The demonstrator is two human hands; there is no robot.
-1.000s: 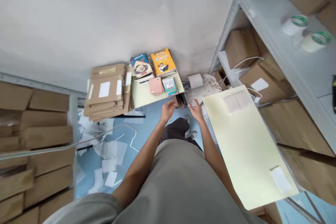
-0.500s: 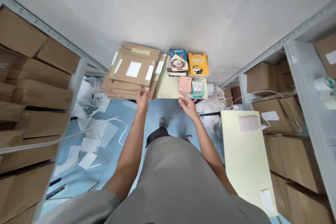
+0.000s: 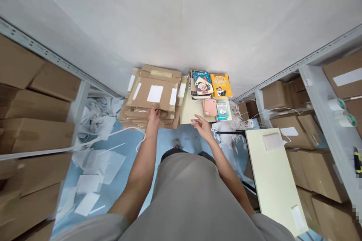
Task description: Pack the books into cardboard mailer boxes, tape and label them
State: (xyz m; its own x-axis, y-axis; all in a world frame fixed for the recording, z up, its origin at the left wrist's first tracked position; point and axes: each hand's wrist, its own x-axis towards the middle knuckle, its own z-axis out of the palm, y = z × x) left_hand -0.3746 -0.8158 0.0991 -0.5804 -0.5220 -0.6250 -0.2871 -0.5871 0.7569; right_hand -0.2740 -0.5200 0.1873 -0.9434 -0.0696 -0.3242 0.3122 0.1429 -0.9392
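My left hand is at the front edge of the topmost flattened cardboard box, its fingers closed on that edge. This piece bears white labels and lies slightly askew on a pile of flattened cardboard. My right hand is open, fingers apart and holding nothing, over the front edge of the pale table. Just beyond it sit a small stack of pink booklets and a small green-and-white book. Behind these lie a pile topped by a blue picture book and a yellow book stack.
Metal shelves with cardboard boxes rise on the left, and more boxes fill the right shelves. A second pale tabletop stands to my right. Paper sheets litter the blue floor; a white cable crosses at left.
My left hand has moved forward onto the top cardboard's front edge. My right hand has drawn slightly away from the pink booklets, fingers spread. The view has tilted upward.
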